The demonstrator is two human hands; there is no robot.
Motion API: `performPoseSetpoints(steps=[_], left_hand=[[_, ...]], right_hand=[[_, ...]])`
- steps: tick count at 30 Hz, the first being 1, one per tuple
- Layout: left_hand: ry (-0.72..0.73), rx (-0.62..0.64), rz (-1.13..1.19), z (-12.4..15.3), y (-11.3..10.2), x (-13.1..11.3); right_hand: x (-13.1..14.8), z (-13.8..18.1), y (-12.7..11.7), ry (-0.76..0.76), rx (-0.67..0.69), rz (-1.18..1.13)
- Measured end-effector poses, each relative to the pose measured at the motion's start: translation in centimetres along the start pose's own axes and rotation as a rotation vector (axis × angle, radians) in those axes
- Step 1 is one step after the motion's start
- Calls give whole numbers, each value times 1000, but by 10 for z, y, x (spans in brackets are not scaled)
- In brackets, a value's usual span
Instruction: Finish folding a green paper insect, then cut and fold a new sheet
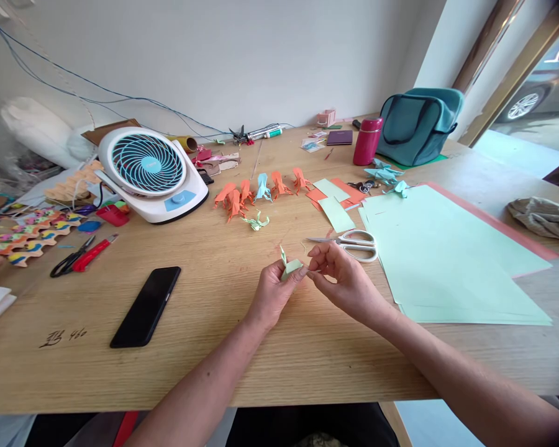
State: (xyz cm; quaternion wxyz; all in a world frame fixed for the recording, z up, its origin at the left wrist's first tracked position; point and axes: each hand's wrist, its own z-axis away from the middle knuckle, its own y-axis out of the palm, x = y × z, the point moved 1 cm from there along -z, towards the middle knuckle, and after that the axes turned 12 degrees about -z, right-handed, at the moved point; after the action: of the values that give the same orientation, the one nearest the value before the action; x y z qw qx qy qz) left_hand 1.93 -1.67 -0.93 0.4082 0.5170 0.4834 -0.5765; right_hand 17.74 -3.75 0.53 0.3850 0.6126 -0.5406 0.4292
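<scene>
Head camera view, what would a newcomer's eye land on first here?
Probably the big white-and-blue fan at the left, and the magenta bottle beside the teal bag at the back right. Between them stand orange folded paper figures with a light blue one among them. In front, the left hand holds a pale green folded paper.

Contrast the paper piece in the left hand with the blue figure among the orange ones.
The paper piece is pale green; the blue figure is light blue. The paper piece is held in the left hand, while the blue figure stands on the table. Both are folded paper.
</scene>
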Motion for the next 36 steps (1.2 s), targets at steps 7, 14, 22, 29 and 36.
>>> performPoseSetpoints(steps=[7, 14, 22, 29, 36], left_hand=[[75, 40, 68, -1, -3, 6], [104, 28, -18, -1, -2, 7], [158, -23, -92, 1, -3, -1], [176, -8, -85, 2, -1, -3], [97, -2, -34, 3, 2, -3]], right_hand=[[3, 0, -1, -130, -22, 88], [7, 3, 3, -210, -54, 195], [6, 5, 4, -218, -63, 224], [8, 5, 3, -252, -104, 270], [11, 5, 2, -317, -67, 303]])
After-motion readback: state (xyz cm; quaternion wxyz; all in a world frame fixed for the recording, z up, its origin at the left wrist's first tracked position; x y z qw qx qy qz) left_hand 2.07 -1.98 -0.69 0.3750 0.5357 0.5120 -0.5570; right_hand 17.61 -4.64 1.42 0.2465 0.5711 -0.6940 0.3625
